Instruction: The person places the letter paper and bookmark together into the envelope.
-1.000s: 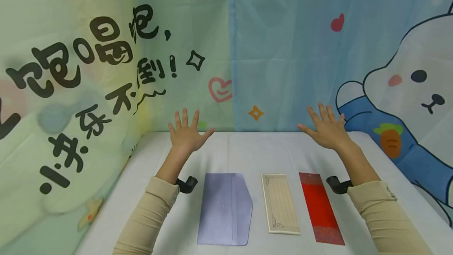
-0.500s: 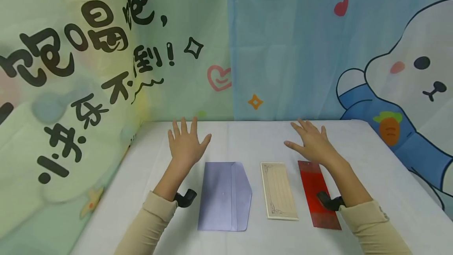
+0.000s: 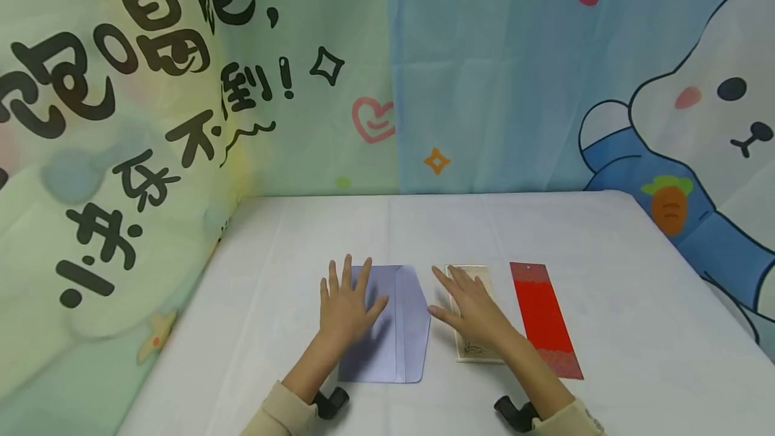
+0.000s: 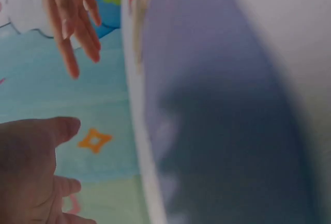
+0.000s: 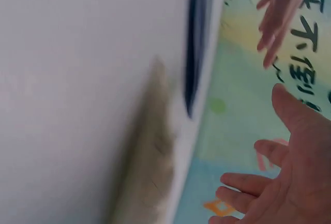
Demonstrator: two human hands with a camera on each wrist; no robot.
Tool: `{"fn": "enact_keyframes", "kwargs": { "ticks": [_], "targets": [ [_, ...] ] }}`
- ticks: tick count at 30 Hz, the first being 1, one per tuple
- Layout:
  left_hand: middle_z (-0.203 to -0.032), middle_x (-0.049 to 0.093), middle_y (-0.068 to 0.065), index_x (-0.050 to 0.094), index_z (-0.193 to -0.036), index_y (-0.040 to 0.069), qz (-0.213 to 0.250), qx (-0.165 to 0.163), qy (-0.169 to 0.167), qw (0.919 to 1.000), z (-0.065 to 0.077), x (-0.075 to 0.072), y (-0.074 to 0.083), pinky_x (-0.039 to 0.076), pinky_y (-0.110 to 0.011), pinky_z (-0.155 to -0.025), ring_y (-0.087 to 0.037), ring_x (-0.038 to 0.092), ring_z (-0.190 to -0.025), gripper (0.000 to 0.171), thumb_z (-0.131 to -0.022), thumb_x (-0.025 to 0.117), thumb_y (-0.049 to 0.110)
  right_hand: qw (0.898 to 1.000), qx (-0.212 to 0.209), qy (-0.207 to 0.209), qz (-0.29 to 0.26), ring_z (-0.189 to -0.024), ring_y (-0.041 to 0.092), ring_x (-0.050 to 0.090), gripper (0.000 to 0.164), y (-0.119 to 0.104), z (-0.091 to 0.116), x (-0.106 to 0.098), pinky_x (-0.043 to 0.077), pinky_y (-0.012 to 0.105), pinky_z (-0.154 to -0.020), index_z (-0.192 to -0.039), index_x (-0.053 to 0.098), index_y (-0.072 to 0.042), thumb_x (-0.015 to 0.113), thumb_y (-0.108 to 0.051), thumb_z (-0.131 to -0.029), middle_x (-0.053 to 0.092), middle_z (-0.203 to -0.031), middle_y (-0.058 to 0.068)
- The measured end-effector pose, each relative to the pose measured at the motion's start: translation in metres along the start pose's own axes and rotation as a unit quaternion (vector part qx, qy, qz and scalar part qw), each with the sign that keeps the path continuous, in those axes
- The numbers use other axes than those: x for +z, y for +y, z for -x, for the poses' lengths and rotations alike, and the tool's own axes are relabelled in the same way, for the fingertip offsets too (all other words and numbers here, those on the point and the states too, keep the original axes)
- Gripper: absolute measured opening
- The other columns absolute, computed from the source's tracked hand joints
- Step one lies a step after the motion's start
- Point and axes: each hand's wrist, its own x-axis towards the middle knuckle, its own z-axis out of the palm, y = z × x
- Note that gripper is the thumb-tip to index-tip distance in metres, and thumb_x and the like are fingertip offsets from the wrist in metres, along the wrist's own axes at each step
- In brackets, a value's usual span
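Note:
A lavender envelope (image 3: 413,328) lies on the table with its flap toward the right. Over its left part hovers my left hand (image 3: 345,308), fingers spread and straight, casting a shadow on the paper; the left wrist view shows a gap between hand and envelope (image 4: 207,38). My right hand (image 3: 475,311) hangs above a cream card with an ornamental border (image 3: 475,351), covering its middle, fingers extended. In the right wrist view the hand (image 5: 289,167) stands apart from the blurred card (image 5: 150,172). To the right lies a red strip with patterned ends (image 3: 545,315). Neither hand holds anything.
A white cloth covers the table (image 3: 303,234). Behind it hangs a printed curtain (image 3: 484,86) with a cartoon bear on the right, and another printed panel (image 3: 151,207) borders the left side. A black wrist camera (image 3: 331,404) sits below the left hand.
Both hands have come down and inward from the far part of the table, now over the envelope and the cream card. The head view has tilted, and the papers lie where they were.

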Motion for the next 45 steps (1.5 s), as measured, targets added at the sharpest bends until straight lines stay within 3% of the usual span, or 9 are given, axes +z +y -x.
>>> {"fn": "enact_keyframes", "kwargs": {
  "ticks": [3,8,12,17,23,31,36,40,45],
  "targets": [
    [-0.147,0.022,-0.022,0.028,-0.146,0.019,-0.003,0.018,-0.022,0.9996,0.005,0.016,0.000,0.021,-0.063,-0.098,-0.050,0.015,-0.131,0.074,-0.086,0.044,0.060,0.999,-0.003,-0.038,-0.012,-0.133,0.040,0.022,0.073,-0.005,0.004,0.014,0.013,0.059,-0.102,-0.145,0.031,-0.015,0.056,-0.048,-0.085,0.030,-0.143,0.025],
    [-0.148,0.021,-0.023,0.027,-0.146,0.020,0.005,0.022,-0.057,0.9981,0.012,0.035,0.001,0.018,-0.064,-0.098,-0.052,0.012,-0.131,0.081,-0.082,0.043,0.066,0.996,-0.019,-0.089,-0.018,-0.134,0.041,0.017,0.073,-0.012,0.008,0.026,0.009,0.061,-0.102,-0.144,0.032,-0.013,0.049,-0.054,-0.087,0.028,-0.144,0.026],
    [-0.148,0.020,-0.022,0.029,-0.146,0.020,0.014,0.028,-0.059,0.9978,0.015,0.046,0.002,0.016,-0.062,-0.100,-0.051,0.012,-0.131,0.083,-0.080,0.044,0.068,0.994,-0.028,-0.105,-0.014,-0.135,0.039,0.017,0.074,-0.013,0.010,0.033,0.005,0.061,-0.102,-0.145,0.032,-0.014,0.048,-0.057,-0.086,0.026,-0.146,0.023],
    [-0.148,0.022,-0.023,0.032,-0.145,0.020,0.005,0.044,-0.036,0.9984,0.021,0.058,0.002,0.014,-0.062,-0.100,-0.051,0.011,-0.132,0.080,-0.081,0.043,0.067,0.994,-0.042,-0.099,-0.010,-0.136,0.036,0.015,0.077,-0.012,0.015,0.039,0.003,0.060,-0.103,-0.144,0.032,-0.015,0.052,-0.057,-0.084,0.022,-0.148,0.021],
    [-0.146,0.026,-0.022,0.037,-0.142,0.020,0.007,0.046,-0.001,0.9989,0.022,0.063,0.001,0.014,-0.063,-0.100,-0.050,0.012,-0.132,0.075,-0.082,0.045,0.064,0.995,-0.064,-0.074,-0.001,-0.135,0.039,0.018,0.074,-0.012,0.016,0.040,0.007,0.063,-0.101,-0.142,0.038,-0.012,0.058,-0.052,-0.082,0.025,-0.146,0.023],
    [-0.147,0.024,-0.022,0.036,-0.143,0.020,0.003,0.040,-0.008,0.9992,0.022,0.061,0.000,0.014,-0.062,-0.100,-0.049,0.012,-0.132,0.075,-0.082,0.045,0.063,0.995,-0.059,-0.080,-0.002,-0.135,0.037,0.017,0.074,-0.012,0.015,0.041,0.006,0.062,-0.101,-0.141,0.039,-0.013,0.058,-0.053,-0.082,0.024,-0.147,0.022],
    [-0.146,0.026,-0.022,0.038,-0.142,0.019,0.013,0.043,0.004,0.9990,0.022,0.064,-0.002,0.015,-0.063,-0.100,-0.050,0.014,-0.132,0.074,-0.082,0.046,0.061,0.995,-0.054,-0.082,-0.011,-0.135,0.037,0.017,0.076,-0.013,0.015,0.042,0.006,0.061,-0.102,-0.141,0.039,-0.013,0.059,-0.053,-0.081,0.024,-0.147,0.021],
    [-0.145,0.027,-0.022,0.039,-0.141,0.018,0.042,0.039,0.016,0.9982,0.021,0.067,-0.002,0.013,-0.063,-0.100,-0.050,0.014,-0.131,0.073,-0.082,0.047,0.059,0.994,-0.045,-0.082,-0.051,-0.135,0.038,0.018,0.075,-0.012,0.012,0.042,0.010,0.058,-0.103,-0.139,0.041,-0.008,0.064,-0.047,-0.080,0.025,-0.146,0.024],
    [-0.145,0.028,-0.022,0.040,-0.141,0.016,0.092,0.030,0.031,0.9948,0.020,0.067,-0.002,0.012,-0.063,-0.100,-0.050,0.015,-0.131,0.071,-0.082,0.049,0.055,0.990,-0.016,-0.064,-0.123,-0.132,0.039,0.026,0.073,-0.012,0.008,0.043,0.024,0.054,-0.101,-0.137,0.044,-0.006,0.071,-0.036,-0.077,0.027,-0.145,0.024]
  ]
}}
